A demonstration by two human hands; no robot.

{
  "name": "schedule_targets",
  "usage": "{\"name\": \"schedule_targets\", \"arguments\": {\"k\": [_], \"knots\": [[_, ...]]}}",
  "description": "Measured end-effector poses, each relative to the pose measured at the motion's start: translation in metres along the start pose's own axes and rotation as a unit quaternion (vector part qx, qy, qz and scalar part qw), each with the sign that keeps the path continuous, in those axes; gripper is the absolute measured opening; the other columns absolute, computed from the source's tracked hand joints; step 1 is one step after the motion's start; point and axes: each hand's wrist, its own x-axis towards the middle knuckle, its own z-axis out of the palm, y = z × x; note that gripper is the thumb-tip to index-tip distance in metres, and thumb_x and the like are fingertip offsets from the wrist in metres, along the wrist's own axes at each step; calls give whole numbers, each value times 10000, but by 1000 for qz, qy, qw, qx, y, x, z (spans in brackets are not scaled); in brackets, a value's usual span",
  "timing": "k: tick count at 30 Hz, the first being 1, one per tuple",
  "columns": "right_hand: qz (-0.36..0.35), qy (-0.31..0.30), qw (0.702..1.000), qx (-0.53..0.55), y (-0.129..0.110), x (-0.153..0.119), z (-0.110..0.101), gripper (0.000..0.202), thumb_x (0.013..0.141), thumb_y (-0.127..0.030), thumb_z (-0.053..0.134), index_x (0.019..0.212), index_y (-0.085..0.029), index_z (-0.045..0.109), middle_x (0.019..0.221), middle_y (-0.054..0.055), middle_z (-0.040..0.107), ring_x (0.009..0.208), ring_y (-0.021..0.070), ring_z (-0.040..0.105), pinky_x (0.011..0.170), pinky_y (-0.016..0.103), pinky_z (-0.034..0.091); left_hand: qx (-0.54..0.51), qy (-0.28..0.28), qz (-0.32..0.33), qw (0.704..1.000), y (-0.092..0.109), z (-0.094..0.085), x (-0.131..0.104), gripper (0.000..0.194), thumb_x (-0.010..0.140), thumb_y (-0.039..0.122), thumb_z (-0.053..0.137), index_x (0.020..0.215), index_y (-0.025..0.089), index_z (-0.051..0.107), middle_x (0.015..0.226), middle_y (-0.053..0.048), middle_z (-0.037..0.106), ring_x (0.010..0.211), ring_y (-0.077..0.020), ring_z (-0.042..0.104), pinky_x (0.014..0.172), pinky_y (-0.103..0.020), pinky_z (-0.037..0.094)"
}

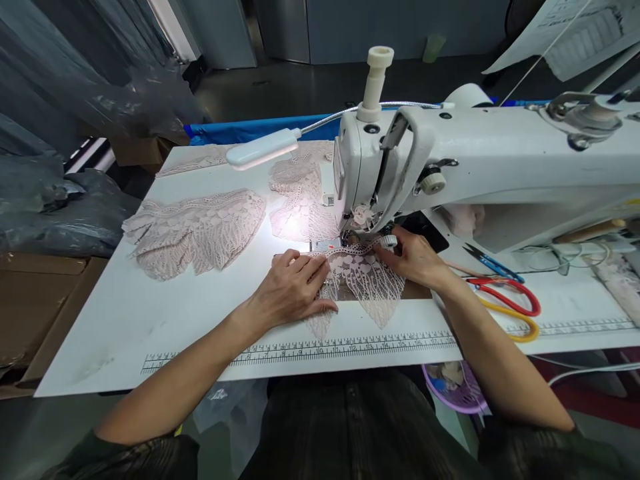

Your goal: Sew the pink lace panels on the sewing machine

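A pale pink lace piece (pixel 367 280) lies under the needle of a white sewing machine (pixel 480 160). My left hand (pixel 293 287) rests flat on the lace's left part, fingers spread and pressing it to the table. My right hand (pixel 413 257) lies on the lace's right edge, fingertips near the presser foot (pixel 350 239). A lamp on a flexible neck (pixel 263 148) lights the needle area.
A stack of finished lace pieces (pixel 195 230) lies at the left, more lace (pixel 300 193) behind the needle. Red and yellow scissors (pixel 515 303) and blue thread snips (pixel 493 263) lie right of my hand. A printed ruler (pixel 300 350) runs along the white table's front edge.
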Motion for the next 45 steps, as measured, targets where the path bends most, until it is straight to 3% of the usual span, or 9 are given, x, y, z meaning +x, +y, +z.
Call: {"name": "schedule_targets", "arguments": {"k": [7, 11, 14, 16, 18, 21, 27, 34, 45], "knots": [[6, -7, 1000, 25, 0, -4, -3, 306, 752, -399, 710, 994, -227, 636, 595, -30, 531, 536, 144, 466, 542, 278, 329, -13, 41, 55, 998, 0, 11, 2, 314, 1027, 262, 447, 1230, 79, 600, 1282, -179, 649, 1168, -274, 635, 937, -459, 559], [37, -54, 972, 225, -12, -14, 5, 375, 775, -418, 700, 1053, -177, 627, 677, -28, 567, 544, 98, 453, 519, 248, 356, -115, 93, -111, 983, 5, 2, 2, 356, 1022, 343, 425, 954, 95, 671, 949, -141, 731, 825, -216, 691, 704, -385, 584], [76, -125, 929, 340, -38, -20, 19, 470, 756, -432, 751, 1097, -138, 614, 704, -16, 581, 560, 88, 496, 494, 226, 386, -367, 79, -247, 894, 3, -9, 2, 485, 1011, 512, 378, 885, 115, 626, 796, -105, 700, 670, -165, 662, 561, -286, 539], [77, -141, 908, 387, -57, -20, 29, 498, 740, -410, 784, 1119, -142, 605, 708, -23, 579, 574, 87, 522, 500, 219, 428, -522, 29, -283, 804, 0, -15, 2, 577, 974, 637, 354, 1019, 114, 592, 824, -103, 694, 669, -167, 671, 544, -276, 535], [65, -151, 885, 436, -70, -15, 36, 529, 749, -406, 784, 1169, -154, 583, 757, -13, 605, 612, 95, 571, 552, 233, 499, -578, -21, -304, 757, -4, -18, 1, 655, 907, 693, 454, 1190, 107, 528, 855, -95, 690, 666, -175, 674, 563, -291, 540], [42, -154, 880, 447, -69, -6, 40, 516, 833, -436, 698, 1231, -147, 541, 892, 44, 664, 732, 137, 657, 687, 299, 581, -525, -45, -348, 776, -6, -21, 0, 764, 781, 585, 707, 1334, 120, 457, 830, -50, 685, 656, -175, 661, 583, -290, 514], [-68, -60, 993, 69, -33, -7, 26, 268, 934, -321, 540, 1101, -155, 667, 842, 54, 690, 666, 142, 599, 692, 309, 510, -439, -29, -361, 822, -11, -24, -5, 603, 770, 465, 713, 1257, 145, 556, 1004, -97, 717, 868, -239, 691, 690, -331, 533], [-273, -51, 959, -57, -22, -17, 35, 353, 969, -246, 450, 1255, -197, 651, 1076, 132, 606, 949, 236, 603, 858, 409, 530, -381, -80, -360, 848, -19, -26, -8, 623, 790, 482, 688, 1307, 168, 536, 928, -78, 708, 763, -226, 674, 605, -304, 494], [-286, -15, 949, -128, -21, -22, 48, 374, 975, -228, 423, 1313, -198, 580, 1126, 143, 545, 1028, 271, 525, 929, 474, 480, -407, -82, -394, 820, -23, -24, -8, 731, 773, 511, 734, 1373, 176, 483, 932, -66, 710, 733, -189, 664, 596, -278, 512]]}}
